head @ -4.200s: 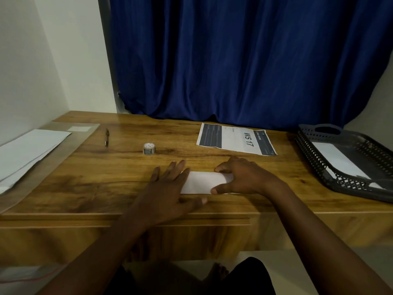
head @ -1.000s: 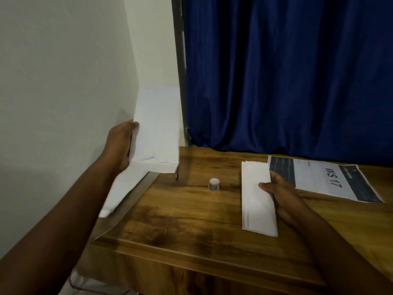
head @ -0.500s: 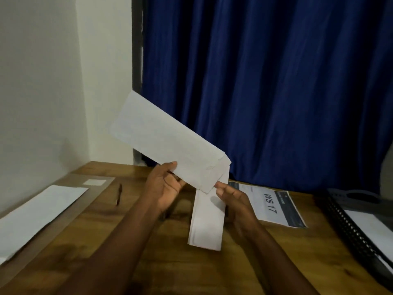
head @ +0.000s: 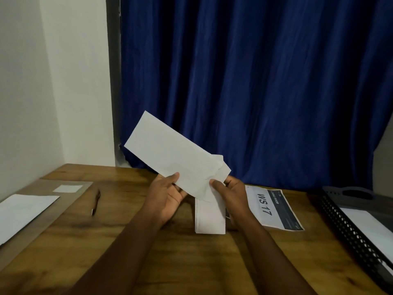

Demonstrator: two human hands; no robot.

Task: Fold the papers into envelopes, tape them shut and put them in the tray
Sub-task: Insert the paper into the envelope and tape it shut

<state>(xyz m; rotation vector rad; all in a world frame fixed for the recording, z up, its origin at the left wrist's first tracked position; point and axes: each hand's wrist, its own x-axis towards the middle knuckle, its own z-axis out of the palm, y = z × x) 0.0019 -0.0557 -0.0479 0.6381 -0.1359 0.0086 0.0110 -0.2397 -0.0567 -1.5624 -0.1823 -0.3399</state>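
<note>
Up above the table (head: 212, 262), both hands hold a long envelope (head: 174, 156) slanted in the air: the left hand (head: 168, 194) pinches its lower edge, the right hand (head: 231, 192) grips its near end together with a folded paper (head: 210, 216) hanging below. Behind the right hand lies a printed sheet marked WS 17 (head: 274, 207). A pen (head: 95, 201) and loose white sheets (head: 23, 211) lie left; the black mesh tray (head: 348, 228), with white paper inside, sits far right.

The black tray (head: 348, 228) runs off the right edge, the paper stack (head: 19, 211) off the left, and the folded paper (head: 210, 218) is partly hidden behind the white envelope (head: 172, 160).
</note>
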